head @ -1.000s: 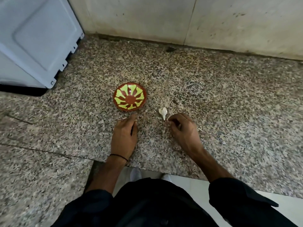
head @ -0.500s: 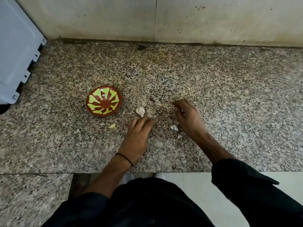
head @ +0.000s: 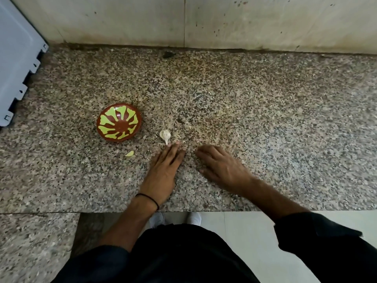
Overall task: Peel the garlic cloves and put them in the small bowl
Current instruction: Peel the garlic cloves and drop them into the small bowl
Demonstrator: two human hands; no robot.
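Observation:
A small brown bowl [head: 119, 122] with a green leaf pattern sits on the speckled granite counter [head: 244, 111]; nothing shows inside it. A white garlic piece with a papery tip [head: 165, 135] lies to its right. A single pale clove [head: 129, 153] lies in front of the bowl. My left hand [head: 165, 168] rests flat on the counter, fingertips just below the garlic piece. To its right, my right hand [head: 220, 166] lies palm down with fingers spread, holding nothing that I can see.
A grey-white appliance panel [head: 16, 58] stands at the far left. A tiled wall [head: 183, 19] closes off the back of the counter. The counter's front edge runs just behind my wrists, with pale floor [head: 244, 231] and shoes below.
My right hand has come back from the far side and lowered flat beside my left. My left hand has slid a little right, below the garlic piece. The small scraps by my right hand are now covered.

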